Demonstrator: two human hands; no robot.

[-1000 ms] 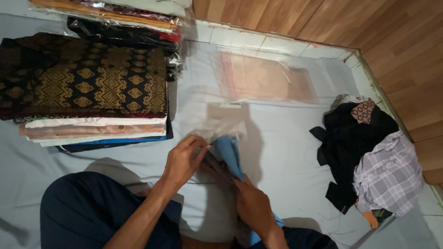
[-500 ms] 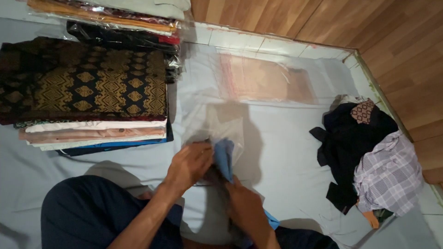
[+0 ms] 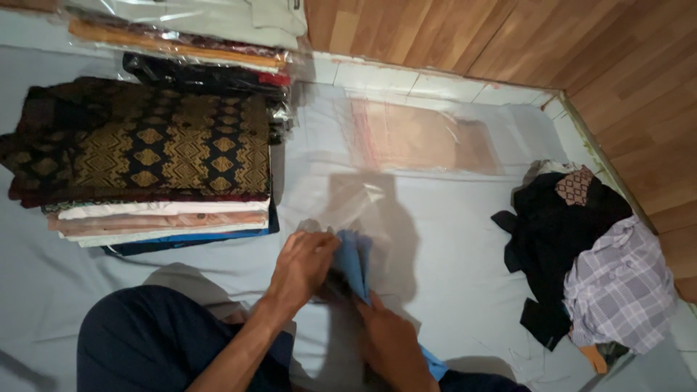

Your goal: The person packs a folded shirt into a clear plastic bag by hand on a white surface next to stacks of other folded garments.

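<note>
Pale grey sheet (image 3: 450, 254) covers the floor, wood-panel wall (image 3: 508, 43) along the far right. Far left: tall stack of folded fabrics (image 3: 145, 167), black-and-gold patterned cloth on top, white, pink and blue layers below. Further back, bagged folded garments (image 3: 189, 43) in clear plastic, orange, black and pale ones. Right side: loose heap of clothes (image 3: 581, 254), mostly black, with a lilac checked shirt (image 3: 617, 290) on its near right part. Far centre: flat clear plastic bag (image 3: 421, 138) with a peach-coloured item inside, lying on the sheet.

Near centre: person's dark blue trouser leg (image 3: 160, 341) at the near left. Folded light blue cloth (image 3: 356, 265) sits between both hands, near centre of sheet, its far end at the mouth of a crinkled clear plastic sleeve (image 3: 356, 203). Left hand (image 3: 305, 265) closed over the blue cloth's left edge, fingers curled on it. Right hand (image 3: 392, 341) nearer, pressing against the cloth's near end; can't tell if its fingers actually pinch it.
</note>
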